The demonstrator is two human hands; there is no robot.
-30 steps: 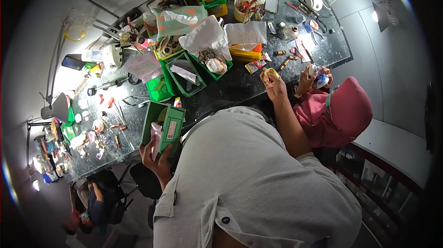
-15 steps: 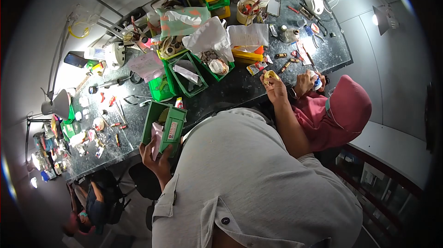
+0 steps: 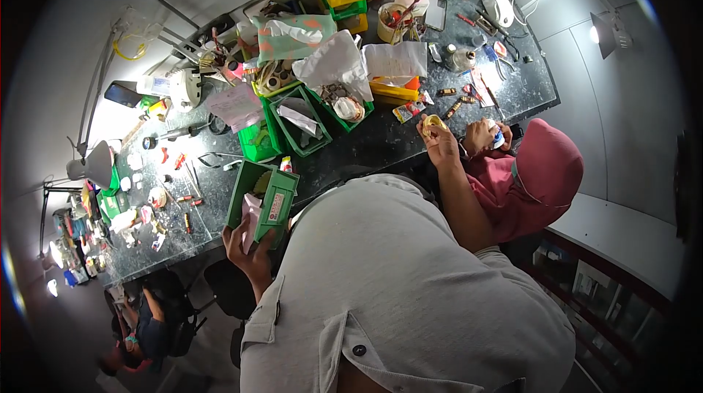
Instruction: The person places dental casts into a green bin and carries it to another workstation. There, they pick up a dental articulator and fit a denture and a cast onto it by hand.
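Observation:
My left hand [image 3: 250,252] grips the near end of a green plastic bin [image 3: 279,203], which is tilted at the table's front edge. A pink slip of paper [image 3: 250,216] and a yellowish piece [image 3: 261,184] lie inside the bin. On the right, my right hand [image 3: 442,147] is closed around a small, curved, pale yellow piece that looks like a dental cast [image 3: 433,123], held up over the table edge. Just beside it, a co-worker's hand [image 3: 480,137] holds a white and blue item [image 3: 498,135].
Green bins [image 3: 302,124] with papers crowd the dark speckled table [image 3: 344,150]. Small bottles [image 3: 448,91], a glass jar [image 3: 461,61] and a brush pot [image 3: 392,21] stand farther right. A lamp [image 3: 94,162] and scattered tools are left. The co-worker [image 3: 545,173] sits close at my right.
The view has shifted slightly. The co-worker's head and hands have moved a little, and a person at the lower left has changed posture. Both my hands keep their holds.

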